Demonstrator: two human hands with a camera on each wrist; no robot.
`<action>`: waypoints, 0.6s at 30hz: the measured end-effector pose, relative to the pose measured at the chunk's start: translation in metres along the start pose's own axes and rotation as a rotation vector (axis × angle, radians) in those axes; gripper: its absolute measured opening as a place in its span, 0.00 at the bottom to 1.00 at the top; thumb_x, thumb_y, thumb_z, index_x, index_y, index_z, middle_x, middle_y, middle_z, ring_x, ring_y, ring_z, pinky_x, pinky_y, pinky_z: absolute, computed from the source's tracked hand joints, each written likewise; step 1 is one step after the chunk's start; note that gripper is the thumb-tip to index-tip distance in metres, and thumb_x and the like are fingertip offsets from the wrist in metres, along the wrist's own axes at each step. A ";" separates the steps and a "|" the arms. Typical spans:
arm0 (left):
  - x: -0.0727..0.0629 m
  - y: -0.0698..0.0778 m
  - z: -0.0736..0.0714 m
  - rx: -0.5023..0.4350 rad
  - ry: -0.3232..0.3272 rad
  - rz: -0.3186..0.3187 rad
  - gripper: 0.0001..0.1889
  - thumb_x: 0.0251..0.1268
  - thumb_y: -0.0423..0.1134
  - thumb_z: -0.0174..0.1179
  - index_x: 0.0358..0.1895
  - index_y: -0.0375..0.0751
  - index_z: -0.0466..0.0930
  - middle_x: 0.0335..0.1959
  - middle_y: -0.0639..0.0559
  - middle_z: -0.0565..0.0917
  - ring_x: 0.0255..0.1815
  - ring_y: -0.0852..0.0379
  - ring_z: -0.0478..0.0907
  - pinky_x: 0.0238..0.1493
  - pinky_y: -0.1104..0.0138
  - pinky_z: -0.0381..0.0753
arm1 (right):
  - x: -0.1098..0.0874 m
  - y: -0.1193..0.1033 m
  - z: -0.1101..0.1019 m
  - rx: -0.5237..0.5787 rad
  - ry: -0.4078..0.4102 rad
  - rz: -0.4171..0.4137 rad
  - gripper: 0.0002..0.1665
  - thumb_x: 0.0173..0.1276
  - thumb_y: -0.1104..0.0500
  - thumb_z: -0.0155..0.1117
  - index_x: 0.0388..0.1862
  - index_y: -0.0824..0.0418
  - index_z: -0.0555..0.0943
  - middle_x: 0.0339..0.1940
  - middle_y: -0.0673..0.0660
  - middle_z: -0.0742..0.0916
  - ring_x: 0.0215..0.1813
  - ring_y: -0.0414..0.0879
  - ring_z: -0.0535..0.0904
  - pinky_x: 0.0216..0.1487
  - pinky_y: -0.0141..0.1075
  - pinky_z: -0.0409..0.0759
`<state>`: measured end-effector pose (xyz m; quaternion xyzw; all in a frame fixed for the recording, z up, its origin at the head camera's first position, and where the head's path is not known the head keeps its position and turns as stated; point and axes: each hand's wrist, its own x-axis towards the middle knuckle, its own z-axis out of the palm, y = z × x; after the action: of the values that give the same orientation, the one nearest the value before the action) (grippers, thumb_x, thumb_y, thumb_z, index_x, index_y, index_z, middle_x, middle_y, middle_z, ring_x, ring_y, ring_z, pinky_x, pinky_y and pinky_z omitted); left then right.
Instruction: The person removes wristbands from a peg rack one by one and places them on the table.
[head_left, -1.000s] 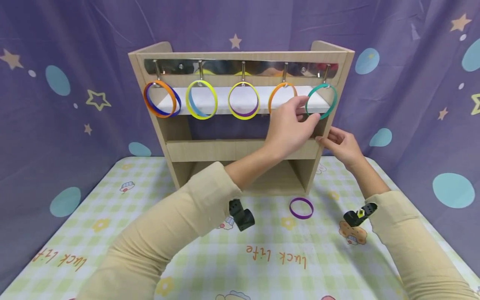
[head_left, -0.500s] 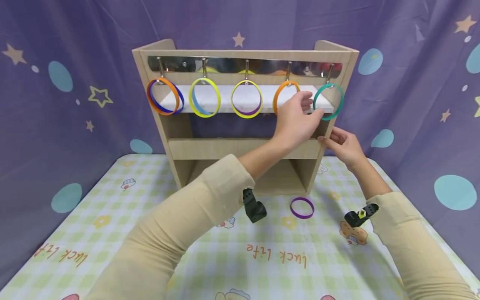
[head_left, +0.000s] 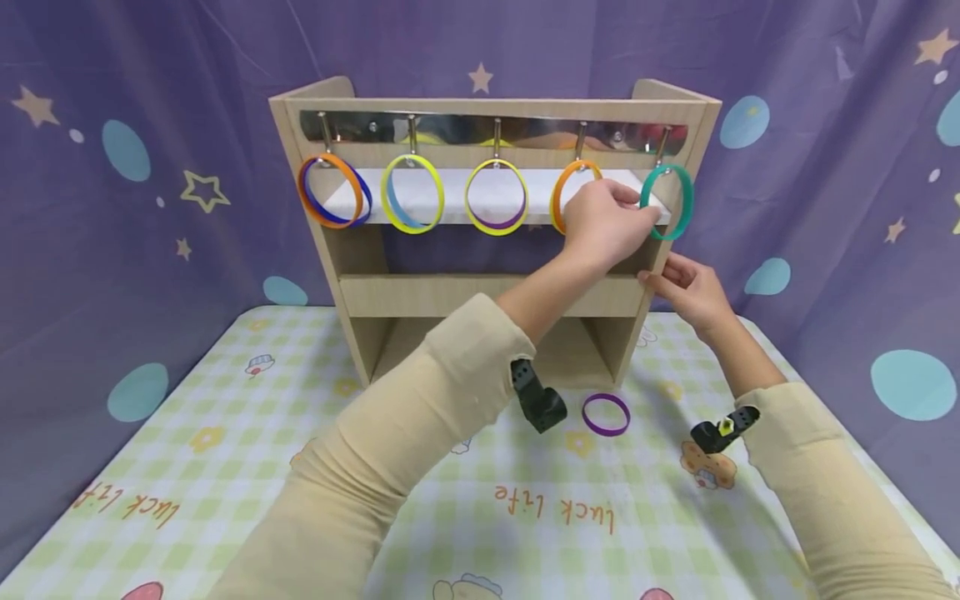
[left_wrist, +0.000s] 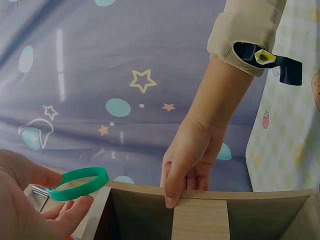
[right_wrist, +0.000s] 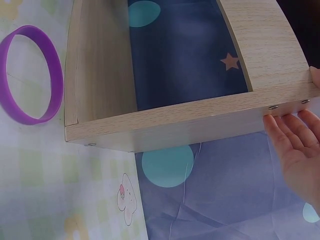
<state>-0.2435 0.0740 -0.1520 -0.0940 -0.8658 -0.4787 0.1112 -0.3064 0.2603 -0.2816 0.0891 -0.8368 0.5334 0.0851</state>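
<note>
My left hand point(head_left: 606, 221) pinches the teal silicone wristband point(left_wrist: 82, 190) between thumb and fingers. In the head view that wristband hangs on the rightmost hook of a small wooden shelf point(head_left: 450, 296). Lower down, my right hand point(head_left: 693, 296) grips the shelf's right side panel, thumb on the front edge and fingers against the outer face, as the right wrist view shows. An orange wristband point(head_left: 556, 204) on the neighbouring hook is partly covered by my left hand. On the checked cloth before the shelf lies a purple wristband point(right_wrist: 57, 80).
A shiny metal hook strip point(head_left: 450, 129) runs along the shelf's top front. Orange and blue, yellow and light blue, and yellow and purple wristbands hang from its other hooks. A white board point(head_left: 450, 187) lies behind them. A purple curtain point(head_left: 150, 250) closes off the back.
My left hand has moved right, and its parted thumb and fingers have come together on the teal wristband. The view has shifted slightly. My right hand keeps its place on the side panel.
</note>
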 end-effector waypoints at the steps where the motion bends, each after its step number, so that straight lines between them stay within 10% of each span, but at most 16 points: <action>1: 0.000 0.000 0.001 -0.001 0.013 0.006 0.13 0.58 0.46 0.67 0.43 0.46 0.84 0.38 0.59 0.88 0.48 0.63 0.79 0.38 0.80 0.75 | 0.000 0.001 0.000 0.004 0.000 0.001 0.36 0.67 0.46 0.63 0.71 0.55 0.68 0.57 0.37 0.83 0.46 0.19 0.78 0.48 0.17 0.80; 7: 0.000 -0.004 0.007 -0.055 0.065 0.054 0.13 0.55 0.45 0.70 0.41 0.44 0.84 0.36 0.57 0.88 0.44 0.63 0.80 0.32 0.83 0.74 | -0.001 0.004 0.002 0.026 -0.009 0.001 0.36 0.67 0.46 0.63 0.71 0.57 0.68 0.43 0.27 0.83 0.45 0.19 0.78 0.48 0.16 0.80; 18: -0.004 0.001 0.006 -0.174 0.123 0.152 0.10 0.57 0.42 0.67 0.40 0.44 0.87 0.34 0.54 0.90 0.38 0.66 0.83 0.30 0.86 0.73 | 0.000 0.002 0.001 0.067 -0.005 -0.027 0.36 0.67 0.48 0.63 0.71 0.58 0.67 0.48 0.30 0.83 0.47 0.21 0.79 0.48 0.18 0.80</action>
<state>-0.2396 0.0797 -0.1556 -0.1390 -0.8030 -0.5469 0.1917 -0.3065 0.2605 -0.2839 0.1045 -0.8174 0.5597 0.0872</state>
